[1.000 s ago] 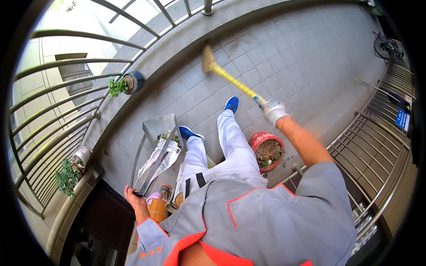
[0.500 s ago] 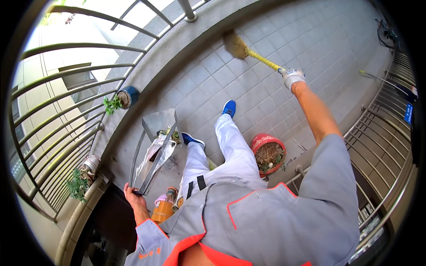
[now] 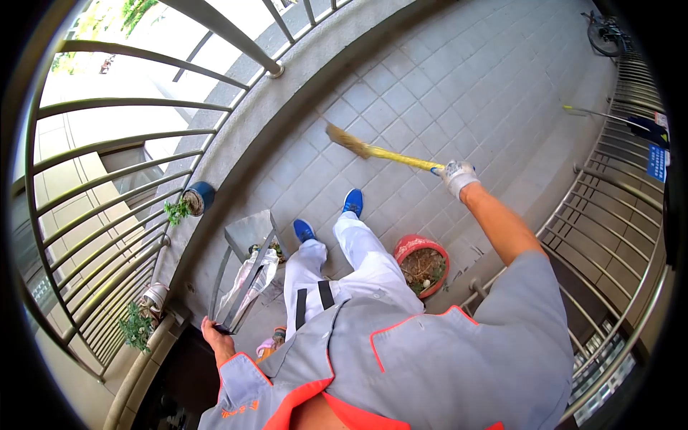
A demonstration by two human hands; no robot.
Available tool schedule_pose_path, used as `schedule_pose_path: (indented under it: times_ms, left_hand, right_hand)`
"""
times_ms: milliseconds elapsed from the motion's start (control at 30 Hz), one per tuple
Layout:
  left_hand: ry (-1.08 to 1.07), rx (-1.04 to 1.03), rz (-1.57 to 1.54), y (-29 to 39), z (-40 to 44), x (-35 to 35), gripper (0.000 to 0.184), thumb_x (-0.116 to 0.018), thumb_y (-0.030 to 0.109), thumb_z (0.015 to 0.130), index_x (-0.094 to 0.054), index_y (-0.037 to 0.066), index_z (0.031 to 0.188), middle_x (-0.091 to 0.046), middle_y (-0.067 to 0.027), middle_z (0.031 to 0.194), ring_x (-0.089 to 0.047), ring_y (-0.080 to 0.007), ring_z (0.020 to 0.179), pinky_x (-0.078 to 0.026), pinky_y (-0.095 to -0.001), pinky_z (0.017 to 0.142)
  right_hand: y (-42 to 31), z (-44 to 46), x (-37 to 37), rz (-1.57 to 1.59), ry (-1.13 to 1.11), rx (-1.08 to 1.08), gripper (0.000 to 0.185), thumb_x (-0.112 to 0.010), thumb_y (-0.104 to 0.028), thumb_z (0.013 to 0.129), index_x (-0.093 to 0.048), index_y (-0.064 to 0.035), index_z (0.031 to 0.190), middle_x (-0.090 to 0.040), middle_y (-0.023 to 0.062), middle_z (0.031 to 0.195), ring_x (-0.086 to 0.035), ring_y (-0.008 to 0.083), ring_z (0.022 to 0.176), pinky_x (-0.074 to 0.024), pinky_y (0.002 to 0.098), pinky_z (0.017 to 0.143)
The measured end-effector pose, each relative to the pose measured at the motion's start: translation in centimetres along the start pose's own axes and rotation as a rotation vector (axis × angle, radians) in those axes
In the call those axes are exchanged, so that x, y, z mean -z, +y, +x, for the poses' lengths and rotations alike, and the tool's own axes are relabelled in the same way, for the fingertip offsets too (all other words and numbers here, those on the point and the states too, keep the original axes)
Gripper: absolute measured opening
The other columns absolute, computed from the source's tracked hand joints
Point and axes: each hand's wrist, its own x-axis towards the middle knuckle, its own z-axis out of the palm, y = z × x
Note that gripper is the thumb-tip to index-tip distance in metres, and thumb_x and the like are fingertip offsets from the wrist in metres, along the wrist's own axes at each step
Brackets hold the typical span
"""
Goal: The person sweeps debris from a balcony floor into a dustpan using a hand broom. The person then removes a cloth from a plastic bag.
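My right hand [image 3: 459, 178], in a white glove, is wrapped round the handle end of a broom [image 3: 401, 158] with a yellow handle. Its straw head points left, over the grey floor tiles. Bare and at the lower left, my left hand [image 3: 217, 337] grips the handle of a grey metal dustpan [image 3: 247, 228]. White plastic and some green plant bits show in and behind the pan's frame. My blue shoes stand on the tiles between the dustpan and the broom.
A red pot [image 3: 421, 265] with soil stands right of my legs. The blue pot [image 3: 198, 198] sits on the ledge by the left railing [image 3: 122, 104], a white pot [image 3: 155, 295] below it. At right are another railing [image 3: 609, 236], a blue sign [image 3: 656, 163] and a bicycle [image 3: 605, 34].
The broom head has swung down and left from near the curved wall. My right hand has moved slightly lower. My left foot has shifted, and the view has turned a little.
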Motion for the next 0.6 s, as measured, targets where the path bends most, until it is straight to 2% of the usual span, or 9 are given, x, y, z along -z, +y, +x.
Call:
schedule_pose_path:
  times_ms: [33, 200, 267, 400, 467, 500, 533, 567, 600]
  left_hand:
    - [0.005, 0.0, 0.013, 0.1, -1.0, -0.8, 0.037, -0.052, 0.004, 0.08, -0.06, 0.007, 0.116, -0.055, -0.0003, 0.083, -0.053, -0.0128, 0.076, -0.046, -0.0278, 0.072]
    - [0.02, 0.017, 0.0, -1.0, -2.0, -2.3, 0.037, -0.053, 0.005, 0.081, -0.061, 0.009, 0.116, -0.053, 0.0, 0.082, -0.051, -0.0131, 0.076, -0.046, -0.0296, 0.073]
    - [-0.002, 0.056, 0.017, -2.0, -0.3, -2.7, 0.035, -0.054, 0.007, 0.082, -0.061, 0.01, 0.116, -0.052, -0.0002, 0.081, -0.051, -0.0134, 0.074, -0.045, -0.0294, 0.071]
    - [0.017, 0.109, 0.024, -2.8, -0.3, -5.6, 0.034, -0.054, 0.008, 0.082, -0.061, 0.009, 0.115, -0.052, -0.0009, 0.08, -0.051, -0.0132, 0.072, -0.044, -0.0278, 0.067]
    - [0.03, 0.117, 0.071, -2.7, 0.3, -7.3, 0.034, -0.054, 0.008, 0.082, -0.061, 0.009, 0.115, -0.052, -0.0013, 0.079, -0.051, -0.0133, 0.072, -0.044, -0.0279, 0.067]
    - [0.02, 0.139, 0.064, -2.9, -0.1, -7.8, 0.035, -0.054, 0.007, 0.081, -0.061, 0.007, 0.115, -0.053, -0.0019, 0.08, -0.051, -0.0136, 0.073, -0.043, -0.028, 0.067]
    - [0.012, 0.162, 0.053, -3.6, -0.1, -8.5, 0.035, -0.054, 0.006, 0.079, -0.06, 0.006, 0.114, -0.053, -0.0025, 0.081, -0.05, -0.0139, 0.073, -0.043, -0.0281, 0.067]
    - [0.023, 0.173, 0.085, -5.1, 1.9, -7.9, 0.04, -0.054, 0.006, 0.076, -0.059, 0.003, 0.115, -0.052, -0.0037, 0.083, -0.049, -0.0148, 0.075, -0.043, -0.0296, 0.067]
    - [0.018, 0.169, 0.089, -6.2, 3.4, -7.0, 0.04, -0.054, 0.006, 0.076, -0.059, 0.003, 0.115, -0.052, -0.0037, 0.083, -0.049, -0.0148, 0.075, -0.043, -0.0296, 0.067]
  right_hand:
    - [1.3, 2.2, 0.0, 0.034, -0.084, -0.061, 0.039, -0.035, -0.03, 0.106, -0.057, -0.0221, 0.137, -0.068, 0.0096, 0.118, -0.068, 0.0254, 0.107, -0.0557, 0.0435, 0.085]
    - [9.2, 7.6, 2.6, -0.006, 0.082, -0.145, 0.04, -0.033, -0.028, 0.104, -0.063, -0.0157, 0.129, -0.07, 0.0102, 0.118, -0.069, 0.029, 0.107, -0.0555, 0.0459, 0.084]
    - [10.4, 8.8, 5.2, 0.141, 0.145, -0.207, 0.035, -0.038, -0.023, 0.103, -0.064, -0.0158, 0.126, -0.07, 0.0105, 0.113, -0.069, 0.0314, 0.101, -0.0558, 0.047, 0.08]
    - [10.6, 2.1, 7.4, 0.235, 0.201, -0.143, 0.042, -0.039, -0.024, 0.101, -0.049, -0.0148, 0.14, -0.066, 0.0147, 0.12, -0.065, 0.0329, 0.107, -0.0517, 0.0494, 0.088]
    - [8.3, -2.3, 8.1, 0.405, 0.176, -0.245, 0.046, -0.043, -0.027, 0.099, -0.045, -0.0149, 0.143, -0.065, 0.0144, 0.123, -0.064, 0.0339, 0.109, -0.0504, 0.0517, 0.088]
    - [7.9, -2.5, 3.1, 0.519, 0.388, -0.201, 0.047, -0.049, -0.024, 0.097, -0.045, -0.015, 0.143, -0.07, 0.0138, 0.105, -0.07, 0.0296, 0.088, -0.055, 0.0499, 0.072]
    - [6.6, -6.5, 9.7, 1.07, -0.231, -0.235, 0.041, -0.059, -0.021, 0.092, -0.051, -0.0096, 0.131, -0.067, 0.0115, 0.082, -0.067, 0.0227, 0.062, -0.0536, 0.0417, 0.051]
    - [6.0, -4.8, 4.1, 1.654, -0.498, -0.084, 0.029, -0.067, -0.017, 0.089, -0.054, -0.0055, 0.112, -0.061, 0.0077, 0.068, -0.058, 0.0171, 0.047, -0.0481, 0.0341, 0.039]
    - [4.4, -5.7, 4.9, 1.827, -0.624, -0.066, 0.021, -0.069, -0.015, 0.087, -0.054, -0.0052, 0.099, -0.062, 0.0074, 0.069, -0.059, 0.018, 0.05, -0.0499, 0.0338, 0.041]
